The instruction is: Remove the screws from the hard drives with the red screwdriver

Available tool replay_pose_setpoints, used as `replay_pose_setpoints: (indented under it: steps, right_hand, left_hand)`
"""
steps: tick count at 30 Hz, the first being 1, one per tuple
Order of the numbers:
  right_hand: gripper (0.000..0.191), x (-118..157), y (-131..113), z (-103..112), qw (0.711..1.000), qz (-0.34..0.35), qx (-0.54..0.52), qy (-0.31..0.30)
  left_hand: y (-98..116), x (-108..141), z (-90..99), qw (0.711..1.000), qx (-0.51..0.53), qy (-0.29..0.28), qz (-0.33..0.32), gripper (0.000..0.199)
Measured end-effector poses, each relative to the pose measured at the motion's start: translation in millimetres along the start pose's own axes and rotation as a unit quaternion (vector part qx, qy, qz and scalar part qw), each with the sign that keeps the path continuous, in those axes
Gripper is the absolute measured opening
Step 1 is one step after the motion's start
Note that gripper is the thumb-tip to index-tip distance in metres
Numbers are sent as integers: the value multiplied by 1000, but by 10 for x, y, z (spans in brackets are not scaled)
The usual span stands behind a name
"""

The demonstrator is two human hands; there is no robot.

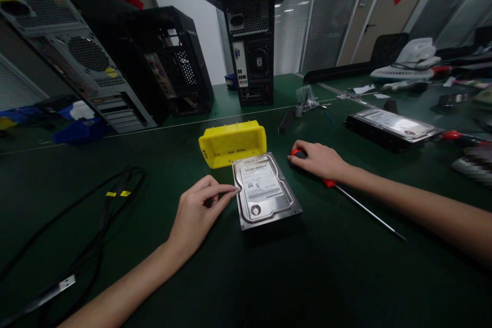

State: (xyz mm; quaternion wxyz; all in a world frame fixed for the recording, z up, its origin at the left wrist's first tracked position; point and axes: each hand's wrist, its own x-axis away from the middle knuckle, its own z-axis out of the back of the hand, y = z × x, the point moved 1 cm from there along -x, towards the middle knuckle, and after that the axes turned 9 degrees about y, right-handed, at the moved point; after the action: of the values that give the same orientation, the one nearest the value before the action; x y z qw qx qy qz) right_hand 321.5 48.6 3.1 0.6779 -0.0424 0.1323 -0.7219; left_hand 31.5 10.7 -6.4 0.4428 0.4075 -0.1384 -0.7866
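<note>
Desk [326, 287] with a dark green top, seen from a camera on the person's head. Near its middle lies a silver hard drive [261, 189], flat, its white printed label facing up. The left hand [196, 210] reaches in from the lower left, thumb and forefinger brought together at the drive's left edge; whether anything small is pinched between them cannot be told. To the right of the drive and apart from it, the right hand [317, 160] is closed around the red and black handle of a screwdriver [369, 210], whose thin metal shaft slants under the wrist toward the lower right.

Just beyond the drive, a yellow bin [232, 143] has its open side toward the viewer, with a few small dark bits inside. On the left lies a looped black cable [102, 215] with yellow tags and a USB plug [67, 283]. On the right, a second drive [395, 123] sits on a black base. At the back stand a large computer case [77, 56], a smaller open case [172, 61] and an upright case [251, 51] with its rear ports showing.
</note>
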Motion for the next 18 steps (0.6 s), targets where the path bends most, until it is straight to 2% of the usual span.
replay_pose_setpoints:
  steps: [18]
  right_hand:
    - [43,14,3,4,1000,1,-8,4]
  left_hand:
    - [35,-25,10,999,-20,3,-35,16]
